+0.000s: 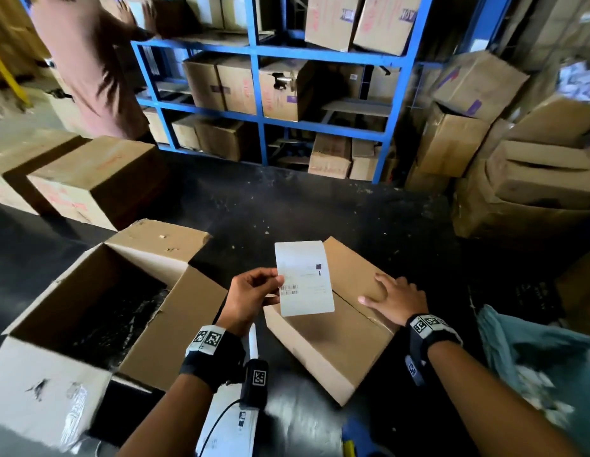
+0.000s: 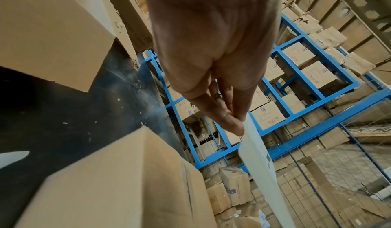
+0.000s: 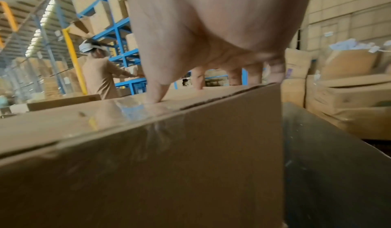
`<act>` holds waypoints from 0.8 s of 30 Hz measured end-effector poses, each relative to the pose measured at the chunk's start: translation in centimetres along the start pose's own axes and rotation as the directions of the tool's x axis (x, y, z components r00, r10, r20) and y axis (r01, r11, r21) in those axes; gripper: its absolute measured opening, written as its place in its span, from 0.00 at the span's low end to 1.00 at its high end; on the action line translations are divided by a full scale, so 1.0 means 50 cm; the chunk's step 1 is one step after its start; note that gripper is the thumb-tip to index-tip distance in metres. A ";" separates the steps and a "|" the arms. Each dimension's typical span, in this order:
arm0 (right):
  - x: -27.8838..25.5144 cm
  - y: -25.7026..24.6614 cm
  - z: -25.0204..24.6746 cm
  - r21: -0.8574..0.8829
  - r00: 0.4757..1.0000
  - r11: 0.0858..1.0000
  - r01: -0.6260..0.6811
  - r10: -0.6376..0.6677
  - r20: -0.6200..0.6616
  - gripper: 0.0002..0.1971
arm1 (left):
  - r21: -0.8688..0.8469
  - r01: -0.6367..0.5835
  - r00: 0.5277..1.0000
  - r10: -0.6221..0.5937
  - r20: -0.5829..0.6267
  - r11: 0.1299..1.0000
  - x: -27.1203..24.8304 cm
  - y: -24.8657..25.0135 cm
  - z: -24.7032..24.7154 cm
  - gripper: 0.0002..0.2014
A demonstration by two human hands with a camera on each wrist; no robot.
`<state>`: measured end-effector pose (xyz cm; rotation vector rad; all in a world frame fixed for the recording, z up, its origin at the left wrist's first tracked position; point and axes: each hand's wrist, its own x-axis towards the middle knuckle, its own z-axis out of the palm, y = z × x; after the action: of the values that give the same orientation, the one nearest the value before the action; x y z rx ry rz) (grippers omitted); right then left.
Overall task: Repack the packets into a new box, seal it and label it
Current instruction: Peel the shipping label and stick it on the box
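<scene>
A closed brown box (image 1: 326, 328) sits on the black table, its top seam covered by clear tape (image 3: 135, 111). My right hand (image 1: 390, 300) lies flat on the box top with spread straight fingers (image 3: 155, 91). My left hand (image 1: 254, 296) pinches a white label (image 1: 305, 278) with barcodes by its left edge and holds it up over the box's left part. In the left wrist view the label (image 2: 260, 161) hangs edge-on from my fingertips (image 2: 232, 123). An open old box (image 1: 89, 311) with a dark inside stands at the left.
Two closed boxes (image 1: 76, 179) stand at the table's far left. Blue racks (image 1: 260, 90) full of cartons stand behind, with piled cartons (image 1: 534, 166) at the right. Another person (image 1: 89, 64) reaches into the rack. A teal bag (image 1: 537, 367) lies at my right.
</scene>
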<state>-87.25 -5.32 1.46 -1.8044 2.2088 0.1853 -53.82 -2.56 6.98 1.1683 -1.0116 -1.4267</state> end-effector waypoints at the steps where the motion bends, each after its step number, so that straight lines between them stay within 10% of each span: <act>1: -0.019 0.001 0.004 0.013 0.998 0.998 -0.067 0.067 0.000 0.48 | -0.021 0.006 1.000 -0.006 -0.002 1.000 -0.002 -0.003 -0.008 0.05; 11: -0.202 -0.104 0.092 0.126 0.903 0.898 -0.422 0.428 -0.024 0.51 | -0.064 0.117 0.993 -0.116 0.009 0.991 -0.028 -0.057 -0.101 0.03; 24: -0.308 -0.205 0.117 0.211 0.816 0.793 -0.571 0.577 0.041 0.47 | 0.070 0.199 0.967 -0.207 0.148 0.978 -0.050 -0.071 -0.135 0.06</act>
<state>-73.69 8.58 1.27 -0.9809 2.6187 0.0387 -47.70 0.41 2.68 1.2447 -1.0677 -1.6822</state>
